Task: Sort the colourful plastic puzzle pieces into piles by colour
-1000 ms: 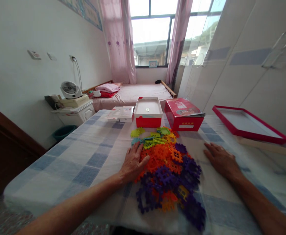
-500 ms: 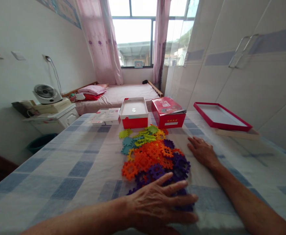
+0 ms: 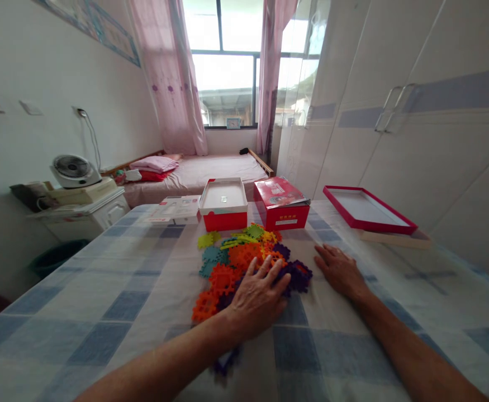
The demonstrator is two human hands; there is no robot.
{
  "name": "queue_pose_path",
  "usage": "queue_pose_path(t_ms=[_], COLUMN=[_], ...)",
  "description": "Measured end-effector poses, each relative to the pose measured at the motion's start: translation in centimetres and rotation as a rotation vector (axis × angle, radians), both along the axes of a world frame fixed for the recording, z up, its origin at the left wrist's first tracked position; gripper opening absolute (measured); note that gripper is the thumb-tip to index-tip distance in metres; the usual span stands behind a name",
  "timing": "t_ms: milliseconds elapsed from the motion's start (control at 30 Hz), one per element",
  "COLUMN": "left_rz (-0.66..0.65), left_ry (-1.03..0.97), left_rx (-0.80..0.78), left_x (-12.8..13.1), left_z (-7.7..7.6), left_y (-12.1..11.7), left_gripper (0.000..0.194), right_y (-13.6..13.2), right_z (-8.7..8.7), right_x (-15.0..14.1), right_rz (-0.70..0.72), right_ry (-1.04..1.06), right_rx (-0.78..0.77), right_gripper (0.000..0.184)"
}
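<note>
A pile of plastic gear-shaped building pieces lies in the middle of the table. Orange pieces [image 3: 223,277] are at its centre and left, with purple pieces [image 3: 300,276] at the right. Teal pieces [image 3: 213,258] and lime-green pieces [image 3: 207,240] make up the far left side. My left hand [image 3: 259,296] rests on the pile, fingers spread, palm down, hiding the pieces under it. To the right of the pile, my right hand [image 3: 340,271] lies flat on the cloth, fingers stretched out and holding nothing. A purple piece [image 3: 226,362] shows beneath my left forearm.
Behind the pile stand an open red-and-white box [image 3: 225,218] and a red box [image 3: 284,212] with a booklet on top. A red-rimmed lid [image 3: 368,220] lies at the right, a clear flat package [image 3: 172,209] at the left. A checked cloth [image 3: 122,307] covers the table.
My left hand has moved forward and slightly left, from the near edge of the pile onto its middle. A purple piece now shows nearer me. My right hand stays beside the pile.
</note>
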State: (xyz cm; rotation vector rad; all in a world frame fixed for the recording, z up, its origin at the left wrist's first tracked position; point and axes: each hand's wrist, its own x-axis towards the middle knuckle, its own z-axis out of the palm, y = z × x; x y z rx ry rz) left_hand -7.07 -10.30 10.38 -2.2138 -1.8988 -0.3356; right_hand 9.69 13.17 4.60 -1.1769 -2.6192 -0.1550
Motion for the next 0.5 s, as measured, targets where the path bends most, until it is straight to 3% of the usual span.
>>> queue_pose_path(t_ms=[67, 133, 267, 400, 500], left_rz=[-0.095, -0.299, -0.309, -0.208, -0.201], left_ry=[-0.017, 0.012, 0.039, 0.012, -0.027], left_rx=[-0.048, -0.164, -0.268, -0.19, -0.103], left_x=[-1.2, -2.8, -5.8, -6.7, -6.4], left_z=[1.1, 1.8, 0.8, -1.0, -0.8], left_y=[-2.3, -5.4, -9.6, -8.2, -5.6], left_gripper=[0.055, 0.066, 0.072, 0.077, 0.077], right_y=[-0.1, -0.1, -0.2, -0.1, -0.1], right_z=[0.1, 0.1, 0.1, 0.1, 0.2], right_x=[0.0, 0.0, -0.2, -0.2, -0.1], right_rz=[0.003, -0.003, -0.013, -0.019, -0.017], right_ry=[-0.006, -0.013, -0.018, -0.014, -0.022], right_rx=[-0.003, -0.006, -0.006, -0.005, -0.012], right_gripper=[0.047, 0.047, 0.046, 0.046, 0.046])
